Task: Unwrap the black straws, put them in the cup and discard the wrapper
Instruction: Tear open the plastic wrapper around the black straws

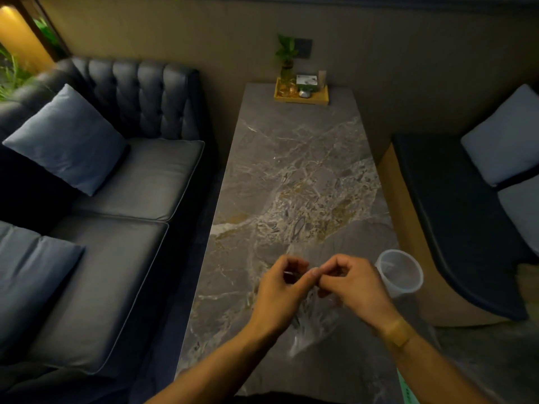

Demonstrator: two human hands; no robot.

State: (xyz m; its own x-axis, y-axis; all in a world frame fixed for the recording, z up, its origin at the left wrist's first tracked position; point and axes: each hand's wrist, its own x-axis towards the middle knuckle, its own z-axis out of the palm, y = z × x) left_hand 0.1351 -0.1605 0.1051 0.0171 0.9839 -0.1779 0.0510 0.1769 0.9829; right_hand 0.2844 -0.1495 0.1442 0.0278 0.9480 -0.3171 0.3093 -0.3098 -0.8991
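Note:
Over the near part of the marble table (291, 170), my left hand (281, 290) and my right hand (353, 287) meet fingertip to fingertip. Both pinch the top of a clear plastic wrapper (313, 322) that hangs down between my wrists. The black straws inside it cannot be made out in the dim light. A clear plastic cup (401, 272) stands upright just right of my right hand, near the table's right edge, and looks empty.
A wooden tray (302, 96) with a small plant and small items sits at the table's far end. A dark sofa (116, 182) with blue cushions runs along the left, a bench seat (455, 217) with cushions on the right.

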